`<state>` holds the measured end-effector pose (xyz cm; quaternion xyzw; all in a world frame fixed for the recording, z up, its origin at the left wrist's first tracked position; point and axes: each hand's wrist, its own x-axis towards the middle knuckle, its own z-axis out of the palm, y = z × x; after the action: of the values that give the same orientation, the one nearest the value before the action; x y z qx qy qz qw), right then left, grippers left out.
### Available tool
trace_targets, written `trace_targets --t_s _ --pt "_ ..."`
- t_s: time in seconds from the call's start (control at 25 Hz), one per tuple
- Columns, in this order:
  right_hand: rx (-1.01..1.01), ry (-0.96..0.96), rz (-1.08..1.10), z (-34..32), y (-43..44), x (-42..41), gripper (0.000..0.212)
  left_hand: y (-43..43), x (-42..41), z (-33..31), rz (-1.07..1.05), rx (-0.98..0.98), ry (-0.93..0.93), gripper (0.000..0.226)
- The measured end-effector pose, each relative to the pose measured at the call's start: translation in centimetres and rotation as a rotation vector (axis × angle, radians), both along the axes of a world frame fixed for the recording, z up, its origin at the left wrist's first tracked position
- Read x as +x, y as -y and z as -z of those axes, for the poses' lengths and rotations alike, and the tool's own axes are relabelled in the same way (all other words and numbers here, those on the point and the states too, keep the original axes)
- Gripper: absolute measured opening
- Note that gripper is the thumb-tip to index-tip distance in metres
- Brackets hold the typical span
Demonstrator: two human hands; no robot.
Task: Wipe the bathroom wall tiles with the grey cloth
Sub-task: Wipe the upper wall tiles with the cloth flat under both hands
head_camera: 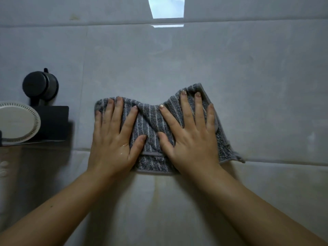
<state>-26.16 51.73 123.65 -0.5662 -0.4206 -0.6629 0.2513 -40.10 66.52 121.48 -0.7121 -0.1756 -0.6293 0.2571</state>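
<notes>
Both forearms cut off at bottom corners; white round object [16,122] on black holder [53,121] cropped at left edge, identity unclear. Left hand [113,142] and right hand [191,141] flat, fingers spread wide, palms pressing grey cloth [150,125] against wall tiles [257,86] at frame centre. Cloth bunched between hands; its lower hem crosses a grout line. Bare tile above and right.

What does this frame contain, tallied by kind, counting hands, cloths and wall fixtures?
Hands: 2, left hand and right hand, both flat on the cloth
Grey striped cloth: 1
Black wall holder: 1
White round object: 1
Total: 5
</notes>
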Motion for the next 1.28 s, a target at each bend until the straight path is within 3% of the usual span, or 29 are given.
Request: trace_targets --t_s 0.92,1.28 --pt "0.088 -0.165 0.102 -0.4 23.7 21.2 0.059 23.0 21.8 -3.3 0.047 0.130 -0.031 0.069" --pt "0.158 -0.313 0.117 6.0 21.9 18.8 0.062 21.8 19.9 1.2 0.072 0.180 -0.130 0.065"
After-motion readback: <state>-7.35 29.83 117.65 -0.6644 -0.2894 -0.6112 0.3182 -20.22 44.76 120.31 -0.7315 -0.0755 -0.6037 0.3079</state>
